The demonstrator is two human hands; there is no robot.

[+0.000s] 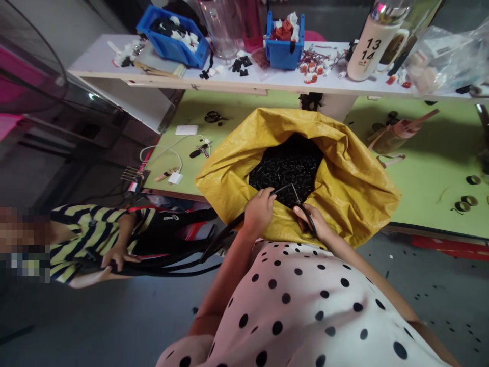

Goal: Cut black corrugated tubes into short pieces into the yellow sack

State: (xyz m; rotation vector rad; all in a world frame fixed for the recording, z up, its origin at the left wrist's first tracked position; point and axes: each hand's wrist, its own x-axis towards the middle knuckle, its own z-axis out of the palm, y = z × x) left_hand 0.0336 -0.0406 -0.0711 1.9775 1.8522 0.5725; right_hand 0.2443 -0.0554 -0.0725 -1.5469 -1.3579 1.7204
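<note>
A large yellow sack (351,168) lies open before me, with many small black pieces (284,165) inside. Over its near rim, my left hand (260,211) is closed around a black tube (229,227), whose thin end sticks out over the pieces. My right hand (311,221) grips black-handled scissors (307,216) just to the right, their blades pointing up toward the tube's end. Whether the blades touch the tube I cannot tell.
At the left a person in a striped shirt (91,219) holds the long black tubes. A white shelf (229,81) behind carries blue bins (284,53) and a bottle (372,51). Other scissors (213,117) and a white cable (168,148) lie on the green table (431,193).
</note>
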